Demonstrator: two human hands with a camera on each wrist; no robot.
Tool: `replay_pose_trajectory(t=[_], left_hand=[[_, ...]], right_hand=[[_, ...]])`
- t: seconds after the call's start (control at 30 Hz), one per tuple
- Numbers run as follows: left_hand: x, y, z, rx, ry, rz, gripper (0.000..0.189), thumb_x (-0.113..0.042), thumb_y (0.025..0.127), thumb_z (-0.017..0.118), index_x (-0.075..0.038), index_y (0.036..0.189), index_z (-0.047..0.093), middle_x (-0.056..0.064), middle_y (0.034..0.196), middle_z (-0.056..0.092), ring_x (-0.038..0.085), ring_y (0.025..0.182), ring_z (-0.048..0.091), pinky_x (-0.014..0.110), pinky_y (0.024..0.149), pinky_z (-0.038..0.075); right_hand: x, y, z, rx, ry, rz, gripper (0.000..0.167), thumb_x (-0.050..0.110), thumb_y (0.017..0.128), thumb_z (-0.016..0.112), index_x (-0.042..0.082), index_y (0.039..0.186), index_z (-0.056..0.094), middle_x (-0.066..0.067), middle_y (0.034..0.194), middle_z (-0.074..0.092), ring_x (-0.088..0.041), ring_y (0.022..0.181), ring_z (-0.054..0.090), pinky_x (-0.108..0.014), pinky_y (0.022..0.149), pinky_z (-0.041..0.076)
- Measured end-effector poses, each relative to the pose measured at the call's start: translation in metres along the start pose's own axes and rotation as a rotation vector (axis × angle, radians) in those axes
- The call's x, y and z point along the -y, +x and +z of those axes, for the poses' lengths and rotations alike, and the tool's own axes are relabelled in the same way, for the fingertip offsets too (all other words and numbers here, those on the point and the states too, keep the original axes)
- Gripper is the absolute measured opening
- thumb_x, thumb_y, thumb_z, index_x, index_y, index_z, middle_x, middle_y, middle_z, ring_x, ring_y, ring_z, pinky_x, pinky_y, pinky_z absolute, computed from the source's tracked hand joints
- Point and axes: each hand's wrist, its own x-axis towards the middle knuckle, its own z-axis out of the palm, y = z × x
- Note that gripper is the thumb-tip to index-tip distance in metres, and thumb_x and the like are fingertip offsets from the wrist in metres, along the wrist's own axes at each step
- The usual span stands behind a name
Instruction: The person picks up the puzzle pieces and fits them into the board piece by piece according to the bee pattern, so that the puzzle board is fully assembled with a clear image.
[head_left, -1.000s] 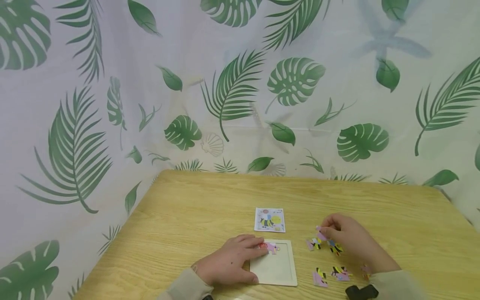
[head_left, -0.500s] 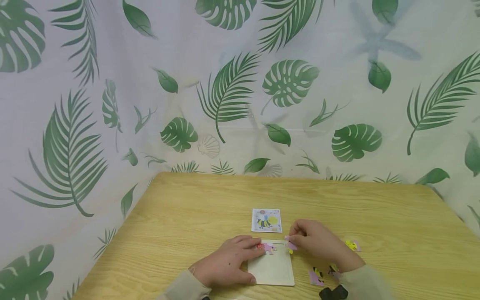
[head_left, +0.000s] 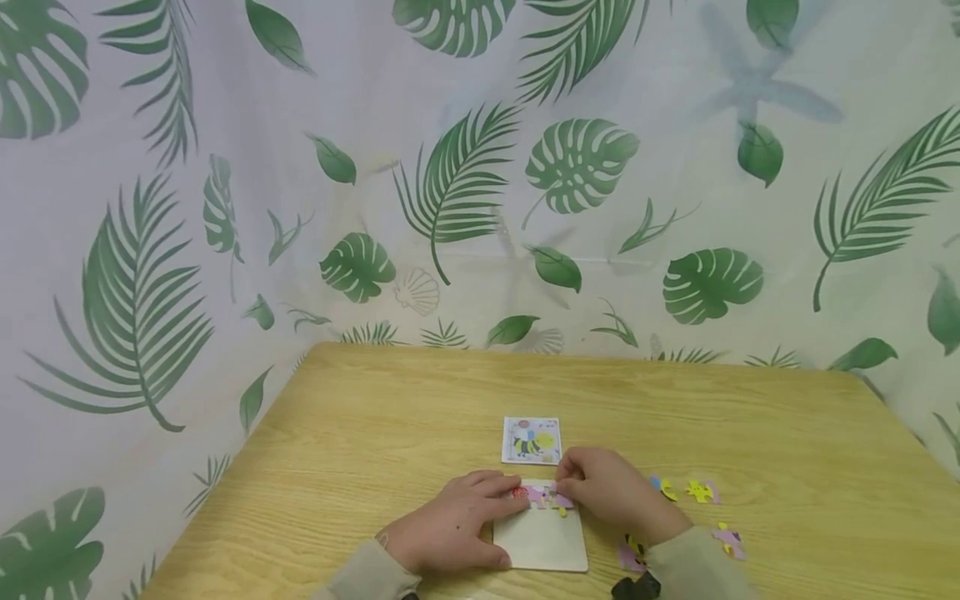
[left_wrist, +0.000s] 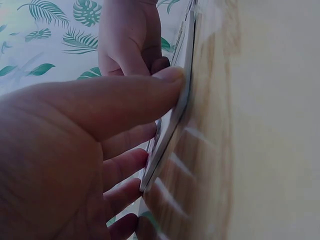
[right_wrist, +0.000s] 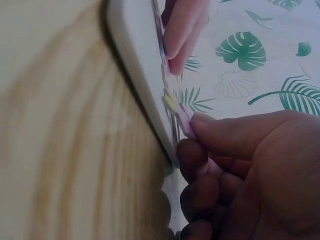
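Observation:
A shallow pale puzzle tray (head_left: 542, 546) lies near the front of the table. My left hand (head_left: 456, 523) rests across its left side, fingers extended over the top-left corner and thumb at the lower edge. Beside those fingers a pink puzzle piece (head_left: 536, 497) with a red patch lies in the tray, partly covered. At the top-right corner, my right hand (head_left: 611, 493) pinches a pink and yellow puzzle piece (right_wrist: 185, 120) between thumb and index finger. It is tilted close over the tray, right at the first piece.
Behind the tray lies a square bee picture card (head_left: 531, 440). Several loose pieces are on the table to the right, among them a yellow piece (head_left: 700, 491) and a pink piece (head_left: 728, 541). A leaf-patterned curtain (head_left: 480, 208) hangs behind the table.
My right hand has carried a pink and yellow puzzle piece left from the loose pieces to the tray's top-right corner. My left hand has stayed on the tray. The view has shifted slightly.

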Motion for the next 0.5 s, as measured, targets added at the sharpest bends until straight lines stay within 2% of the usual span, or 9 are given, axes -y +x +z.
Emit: replay_pose_trajectory(t=[0.3, 0.5], left_hand=[[0.0008, -0.0011, -0.0004, -0.008, 0.018, 0.015, 0.074, -0.045, 0.091, 0.072, -0.021, 0.155, 0.044, 0.001, 0.161, 0.035, 0.025, 0.147, 0.029, 0.048, 0.118, 0.026], [-0.0003, -0.0004, -0.0006, -0.002, 0.013, 0.015, 0.074, -0.044, 0.091, 0.072, -0.02, 0.156, 0.044, 0.001, 0.161, 0.035, 0.026, 0.148, 0.028, 0.048, 0.118, 0.026]], right_hand=[[0.0023, 0.0052, 0.0084, -0.019, -0.123, 0.015, 0.016, 0.021, 0.094, 0.073, 0.022, 0.081, 0.063, 0.006, 0.072, 0.058, -0.014, 0.066, 0.052, -0.033, 0.062, 0.042], [0.0043, 0.0051, 0.0096, -0.015, -0.15, 0.056, 0.016, 0.021, 0.094, 0.073, 0.022, 0.082, 0.063, 0.006, 0.074, 0.058, -0.014, 0.068, 0.053, -0.033, 0.062, 0.043]])
